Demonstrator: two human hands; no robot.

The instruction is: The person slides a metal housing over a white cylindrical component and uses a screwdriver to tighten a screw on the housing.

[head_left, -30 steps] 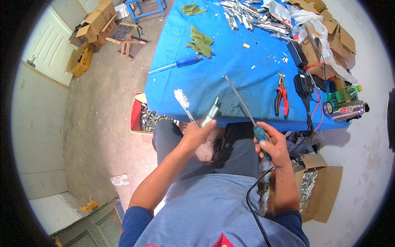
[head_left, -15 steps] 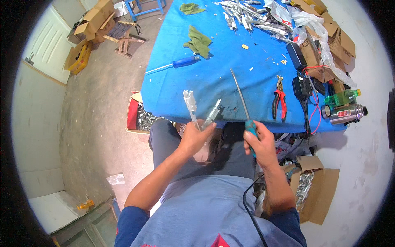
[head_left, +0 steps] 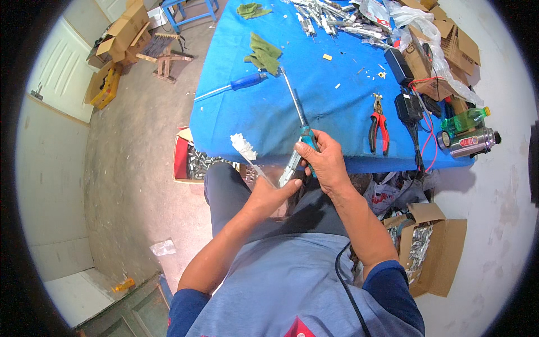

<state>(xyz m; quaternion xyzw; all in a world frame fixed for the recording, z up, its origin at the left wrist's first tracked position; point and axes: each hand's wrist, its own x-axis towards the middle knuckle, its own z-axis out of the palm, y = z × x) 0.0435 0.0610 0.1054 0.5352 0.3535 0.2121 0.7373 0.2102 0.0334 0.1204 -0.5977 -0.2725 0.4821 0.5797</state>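
Your right hand (head_left: 324, 160) gripped a teal-handled soldering iron (head_left: 296, 109); your left hand (head_left: 269, 194) closed on a metal piece (head_left: 290, 167) and white-tipped stick (head_left: 247, 151). Pliers (head_left: 378, 123) lay near on blue cloth (head_left: 314, 95).

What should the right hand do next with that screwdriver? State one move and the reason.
Probably lower the teal-handled screwdriver tip toward the metal part in the left hand: the right hand grips it with its shaft pointing away over the blue table.

The long screwdriver with a teal plastic handle (head_left: 307, 136) has a shiny, smooth metal shaft. The matt blue cloth table cover (head_left: 337, 121) looks slightly creased. Far left lie crumpled green cloth rags (head_left: 263, 53); right, red-handled metal pliers (head_left: 378, 122) and rough brown cardboard boxes (head_left: 443, 42).
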